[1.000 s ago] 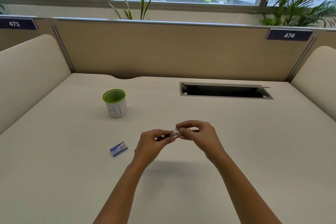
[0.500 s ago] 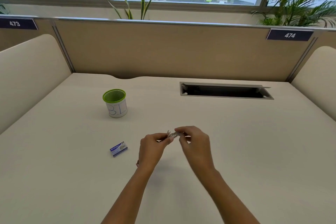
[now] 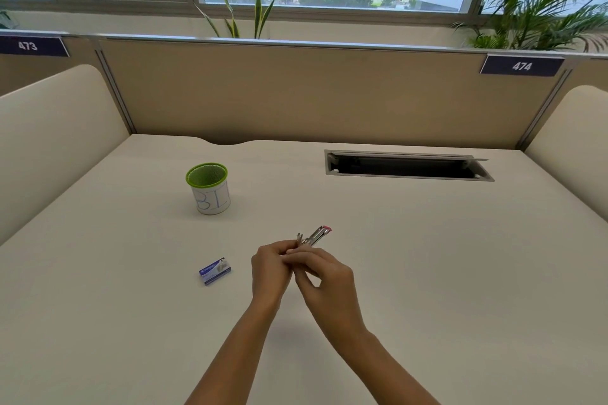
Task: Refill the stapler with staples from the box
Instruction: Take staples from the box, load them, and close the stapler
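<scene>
A small metal stapler (image 3: 316, 236) with a pink end sticks up and to the right from between my hands, above the middle of the desk. My left hand (image 3: 270, 269) grips its near end. My right hand (image 3: 324, 274) is pressed against the left one, its fingers closed on the same end of the stapler. Most of the stapler's body is hidden by my fingers. The blue staple box (image 3: 215, 271) lies flat on the desk (image 3: 444, 273), a short way left of my left hand, untouched.
A green-rimmed mesh cup (image 3: 208, 188) with a white label stands at the back left. An open cable slot (image 3: 404, 165) is cut into the desk at the back right. Padded dividers close the desk on the left, right and back.
Both hands have drawn together and shifted slightly nearer to me. The stapler's pink end now shows, pointing up and right beyond my fingers.
</scene>
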`<state>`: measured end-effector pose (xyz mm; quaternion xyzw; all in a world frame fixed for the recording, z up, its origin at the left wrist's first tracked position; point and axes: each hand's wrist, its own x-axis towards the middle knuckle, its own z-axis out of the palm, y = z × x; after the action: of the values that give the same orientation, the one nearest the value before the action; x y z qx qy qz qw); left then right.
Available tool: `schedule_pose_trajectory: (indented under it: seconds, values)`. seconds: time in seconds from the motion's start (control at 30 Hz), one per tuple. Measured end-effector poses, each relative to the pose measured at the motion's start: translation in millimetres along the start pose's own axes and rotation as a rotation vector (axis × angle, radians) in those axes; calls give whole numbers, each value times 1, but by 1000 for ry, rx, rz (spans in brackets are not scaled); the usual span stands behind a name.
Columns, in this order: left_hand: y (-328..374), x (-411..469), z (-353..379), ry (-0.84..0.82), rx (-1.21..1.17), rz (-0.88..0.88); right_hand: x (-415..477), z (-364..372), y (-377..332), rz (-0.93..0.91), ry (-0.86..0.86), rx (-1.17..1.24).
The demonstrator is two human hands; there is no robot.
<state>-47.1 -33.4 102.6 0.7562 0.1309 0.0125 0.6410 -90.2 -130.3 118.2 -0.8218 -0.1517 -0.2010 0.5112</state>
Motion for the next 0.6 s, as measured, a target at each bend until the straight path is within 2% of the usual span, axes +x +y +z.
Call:
schedule_pose_trajectory:
  seconds: [0.17,0.27,0.5,0.6]
  values:
    - [2,0,1,39,92,56,5,-4,-4,267,11,211]
    - [4,0,2,66,143,83,9,-7,-2,362,-14,218]
    - [8,-2,0,76,209,116,14,-13,1,426,-106,203]
    - [10,-2,-3,43,222,152,23,-25,4,321,-68,108]
